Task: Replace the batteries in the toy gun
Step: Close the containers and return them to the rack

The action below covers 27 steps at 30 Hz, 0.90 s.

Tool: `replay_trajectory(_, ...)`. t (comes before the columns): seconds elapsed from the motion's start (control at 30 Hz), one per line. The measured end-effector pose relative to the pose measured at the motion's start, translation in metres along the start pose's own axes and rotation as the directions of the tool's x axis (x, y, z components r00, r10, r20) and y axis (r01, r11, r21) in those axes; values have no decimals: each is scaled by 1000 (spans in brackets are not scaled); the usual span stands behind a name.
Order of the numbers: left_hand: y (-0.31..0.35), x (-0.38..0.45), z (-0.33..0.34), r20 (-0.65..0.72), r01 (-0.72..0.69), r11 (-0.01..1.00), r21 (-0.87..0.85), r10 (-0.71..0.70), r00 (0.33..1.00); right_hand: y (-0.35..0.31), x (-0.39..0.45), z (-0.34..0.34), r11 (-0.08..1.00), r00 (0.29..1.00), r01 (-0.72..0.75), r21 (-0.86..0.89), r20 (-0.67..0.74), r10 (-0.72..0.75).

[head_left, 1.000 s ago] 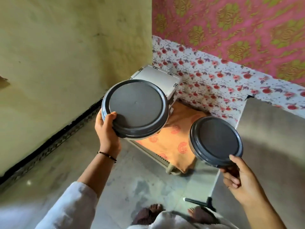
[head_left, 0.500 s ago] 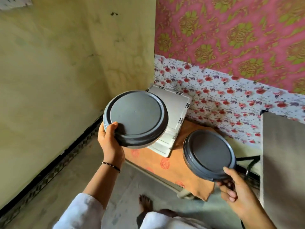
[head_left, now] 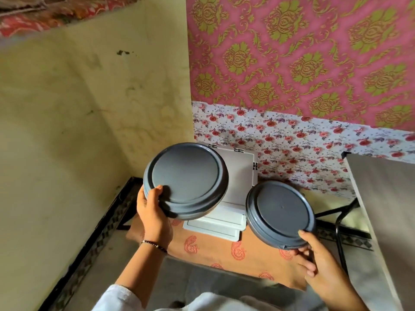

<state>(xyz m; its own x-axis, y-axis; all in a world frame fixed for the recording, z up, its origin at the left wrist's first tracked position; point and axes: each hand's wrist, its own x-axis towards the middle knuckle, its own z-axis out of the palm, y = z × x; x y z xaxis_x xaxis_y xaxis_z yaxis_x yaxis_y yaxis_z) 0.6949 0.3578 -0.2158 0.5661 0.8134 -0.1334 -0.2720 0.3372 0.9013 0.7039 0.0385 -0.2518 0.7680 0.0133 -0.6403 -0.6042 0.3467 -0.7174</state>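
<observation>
Head view: left hand (head_left: 155, 217) pinching rim of grey lidded container (head_left: 186, 180), right hand (head_left: 314, 263) pinching second (head_left: 280, 214), above white boxes (head_left: 226, 212). Edge-only grips, either could slip, drop. Toy gun unseen.

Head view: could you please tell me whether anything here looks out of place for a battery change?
Yes: no toy gun or batteries show. The left hand holds one round grey plastic lid and the right hand another, above stacked white boxes on an orange patterned cloth.
</observation>
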Motion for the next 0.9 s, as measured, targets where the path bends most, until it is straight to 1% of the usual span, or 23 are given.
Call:
replay_trajectory(0.1,2,23,-7,65,43,999,26,-45,997,15,-7,26,998,999,-32,53,-25,34)
replay_trajectory(0.17,5,38,-14,88,79,996,38,-82,993,22,-8,48,998,998,-8,57,-58,12)
replay_trajectory(0.3,8,64,-33,84,120,990,80,-127,988,24,11,91,998,989,40,-51,-143,-47)
replay_trajectory(0.37,9,76,-43,95,146,985,91,-154,983,21,30,113,998,988,-4,-59,-153,-5)
replay_trajectory(0.5,11,94,-58,128,165,980,110,-179,976,20,74,145,997,986,-72,-9,-152,70)
replay_trajectory(0.57,12,99,-63,146,164,979,119,-180,973,20,88,156,996,982,-83,-16,-169,79)
replay_trajectory(0.73,15,108,-73,168,174,977,126,-194,967,20,109,172,994,979,-98,52,-174,106)
replay_trajectory(0.9,11,112,-76,195,219,968,119,-240,951,22,109,181,994,978,-55,90,-196,72)
